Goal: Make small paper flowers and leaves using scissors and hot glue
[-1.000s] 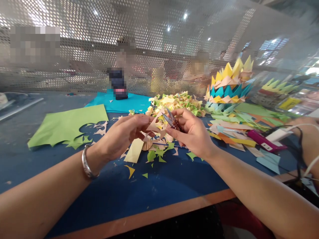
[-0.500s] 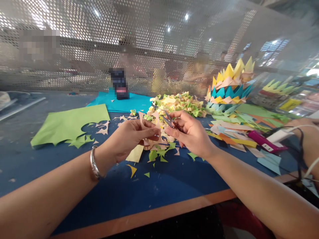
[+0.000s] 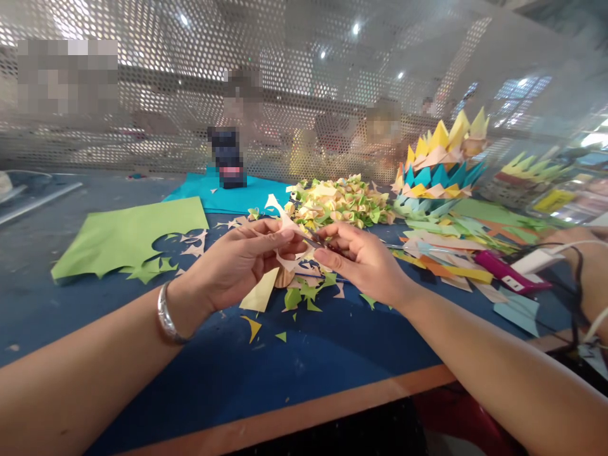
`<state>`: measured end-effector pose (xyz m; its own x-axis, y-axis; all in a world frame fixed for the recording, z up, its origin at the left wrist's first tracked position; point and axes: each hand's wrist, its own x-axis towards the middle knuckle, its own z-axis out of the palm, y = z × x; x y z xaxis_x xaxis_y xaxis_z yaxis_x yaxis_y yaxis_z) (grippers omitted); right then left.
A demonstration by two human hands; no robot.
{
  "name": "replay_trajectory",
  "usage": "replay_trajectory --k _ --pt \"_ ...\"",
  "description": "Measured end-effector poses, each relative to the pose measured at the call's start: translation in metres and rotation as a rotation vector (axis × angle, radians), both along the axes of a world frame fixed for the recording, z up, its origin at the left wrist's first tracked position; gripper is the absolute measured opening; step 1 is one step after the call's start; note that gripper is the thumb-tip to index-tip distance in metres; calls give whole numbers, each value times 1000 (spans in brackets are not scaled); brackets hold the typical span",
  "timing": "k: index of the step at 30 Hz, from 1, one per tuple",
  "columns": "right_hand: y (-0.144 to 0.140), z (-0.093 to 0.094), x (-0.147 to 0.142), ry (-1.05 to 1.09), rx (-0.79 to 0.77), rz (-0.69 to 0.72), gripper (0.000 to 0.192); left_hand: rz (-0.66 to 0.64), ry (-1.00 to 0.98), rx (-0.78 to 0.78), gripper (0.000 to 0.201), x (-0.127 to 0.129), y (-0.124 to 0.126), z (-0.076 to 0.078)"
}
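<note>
My left hand, with a silver bangle on the wrist, pinches a small pale pink piece of paper between thumb and fingers. Facing it, my right hand is closed around a pair of small scissors; the blades point left and meet the pink paper, and the handles are mostly hidden by the fingers. Just behind the hands rises a heap of small cut paper pieces in green, yellow and pink. Green scraps and a pale yellow paper piece lie below the hands on the blue table.
A green sheet with scalloped cut-outs lies left, and teal sheets lie behind. On the right stand a tiered paper crown stack, paper strips and a magenta device with cables. Another person's arm rests at the right edge.
My hands have come closer together. The pink paper has turned, and the scissors have moved from apart on its right to touching it.
</note>
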<state>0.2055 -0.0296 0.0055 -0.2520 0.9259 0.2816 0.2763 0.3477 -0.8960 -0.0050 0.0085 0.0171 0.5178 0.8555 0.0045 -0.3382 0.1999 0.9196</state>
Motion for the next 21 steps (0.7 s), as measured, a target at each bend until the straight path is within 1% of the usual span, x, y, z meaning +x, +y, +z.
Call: replay_trajectory --k 4,7,11,16,21 --pt "-1 1 0 -12 2 -12 36 10 -33 11 15 0 1 0" --pt "-1 1 1 -40 11 -1 34 33 -47 19 14 0 2 -1" --pt "-2 2 1 -40 17 11 32 -16 -48 49 13 1 1 -3" --pt "-2 2 0 -17 17 33 28 0 -52 31 11 2 -1 -3" --pt "-3 2 0 -45 21 11 29 21 -46 18 13 3 -2 -2"
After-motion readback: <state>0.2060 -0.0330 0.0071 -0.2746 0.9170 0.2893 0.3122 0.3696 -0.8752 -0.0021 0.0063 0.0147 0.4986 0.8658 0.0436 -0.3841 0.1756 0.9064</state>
